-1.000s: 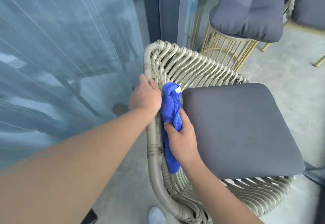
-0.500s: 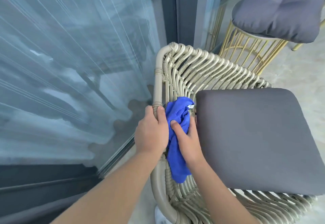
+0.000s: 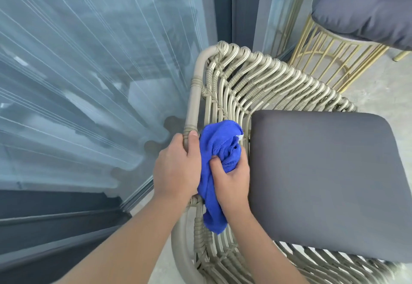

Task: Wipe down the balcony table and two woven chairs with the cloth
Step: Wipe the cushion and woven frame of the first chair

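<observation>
A beige woven chair with a dark grey seat cushion fills the middle and right. My left hand grips the chair's smooth top rail on its left side. My right hand holds a bunched blue cloth against the inside of the woven backrest, just left of the cushion. The cloth's tail hangs down below my right wrist.
A glass balcony pane with a dark frame runs along the left, close to the chair. At the back right stands a gold wire-framed table with a grey cushion on top. Concrete floor shows at the right.
Both hands have slid along the chair's left rail toward me compared with a second ago. The cloth moved with my right hand over the weave.
</observation>
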